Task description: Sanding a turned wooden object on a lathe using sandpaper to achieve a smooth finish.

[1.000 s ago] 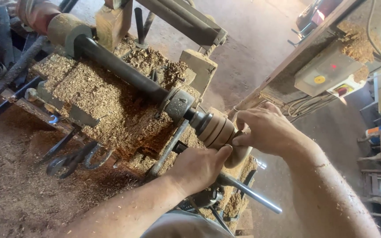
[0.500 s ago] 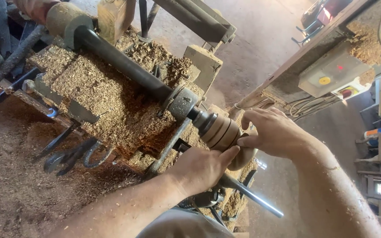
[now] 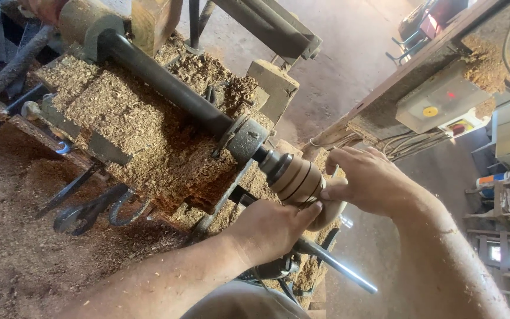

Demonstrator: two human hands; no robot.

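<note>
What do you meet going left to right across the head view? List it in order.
Hooked metal tools → sawdust pile → dark lathe shaft → left hand → grooved wooden piece → right hand → grey switch box.

Both hands closed on a turned wooden piece (image 3: 295,177) at the lathe's spindle (image 3: 249,140): the left hand (image 3: 270,229) gripped it from below, the right hand (image 3: 368,180) from the far side. Sawdust (image 3: 131,127) lay thick over the lathe bed, and a steel rod (image 3: 334,264) jutted out under the hands.
</note>
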